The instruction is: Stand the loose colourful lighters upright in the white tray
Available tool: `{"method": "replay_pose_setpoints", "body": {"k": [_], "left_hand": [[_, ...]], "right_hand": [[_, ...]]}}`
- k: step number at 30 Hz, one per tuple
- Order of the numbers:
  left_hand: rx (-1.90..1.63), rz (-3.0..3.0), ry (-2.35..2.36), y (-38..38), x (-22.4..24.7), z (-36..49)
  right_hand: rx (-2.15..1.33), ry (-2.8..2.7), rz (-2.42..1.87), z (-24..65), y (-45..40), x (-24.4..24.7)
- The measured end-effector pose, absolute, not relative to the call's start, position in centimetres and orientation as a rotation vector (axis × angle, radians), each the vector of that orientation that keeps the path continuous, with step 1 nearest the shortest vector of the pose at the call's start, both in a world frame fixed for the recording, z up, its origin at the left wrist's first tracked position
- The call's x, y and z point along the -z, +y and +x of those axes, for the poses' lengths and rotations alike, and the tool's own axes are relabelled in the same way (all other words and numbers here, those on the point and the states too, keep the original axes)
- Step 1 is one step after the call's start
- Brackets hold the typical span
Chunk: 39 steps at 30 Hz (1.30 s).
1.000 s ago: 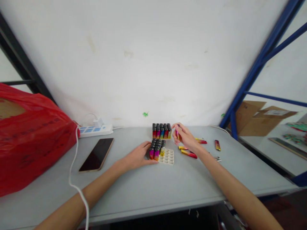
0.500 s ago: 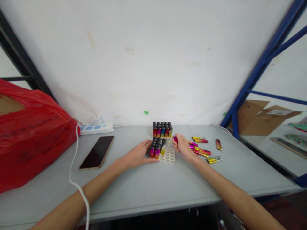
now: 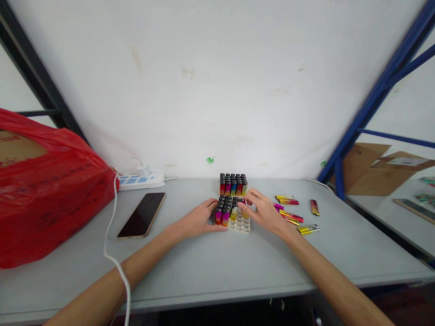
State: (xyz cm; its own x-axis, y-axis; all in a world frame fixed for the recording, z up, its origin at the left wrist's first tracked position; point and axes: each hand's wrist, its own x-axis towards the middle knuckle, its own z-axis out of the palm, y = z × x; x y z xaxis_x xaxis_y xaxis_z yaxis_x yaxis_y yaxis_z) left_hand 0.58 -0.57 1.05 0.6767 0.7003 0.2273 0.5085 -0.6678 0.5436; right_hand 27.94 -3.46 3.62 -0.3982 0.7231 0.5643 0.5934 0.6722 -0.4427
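Observation:
A white tray with round slots (image 3: 242, 224) lies on the table, its left part filled with upright lighters (image 3: 222, 213) with black tops and purple, orange and yellow bodies. My left hand (image 3: 199, 219) is wrapped round the tray's left side, thumb along the front edge and fingers behind. Over the tray's right half, my right hand (image 3: 263, 209) pinches the top of an upright lighter (image 3: 245, 213) in a back slot. The front right slots show bare. Behind stands a second block of upright lighters (image 3: 233, 185).
Several loose lighters (image 3: 294, 216) lie to the right of my right hand. At left are a phone (image 3: 142, 215), a white power strip (image 3: 142, 181), a white cable (image 3: 112, 260) and a red plastic bag (image 3: 68, 194). A blue frame post (image 3: 369, 104) and a cardboard box (image 3: 370, 174) stand at right.
My right hand has moved left with a lighter from beside the tray to over its back right slots, where the lighter now stands upright. My left hand stays on the tray. The view has shifted slightly.

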Motion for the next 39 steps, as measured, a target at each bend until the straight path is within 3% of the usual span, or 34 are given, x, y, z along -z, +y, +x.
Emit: {"method": "replay_pose_setpoints", "body": {"k": [9, 19, 26, 34, 39], "left_hand": [[-0.603, 2.444, 0.937, -0.6, -0.9, 0.5], [-0.57, 2.457, 0.961, -0.5, -1.0, 0.5], [-0.566, 2.424, 0.974, -0.3, -0.9, 0.5], [-0.586, 2.433, 0.963, -0.3, -0.8, 0.4], [-0.577, 2.452, 0.961, -0.2, -0.6, 0.4]], "right_hand": [[-0.473, -2.2, -1.091, 27.5, -3.6, -2.8], [-0.309, -2.352, -1.211, 27.4, -3.2, -2.4], [-0.044, -2.132, -1.451, 35.7, -0.4, -3.3], [-0.158, -2.345, -1.683, 39.5, 0.5, -2.1], [-0.128, -2.131, -1.764, 37.5, 0.0, -2.7]]}}
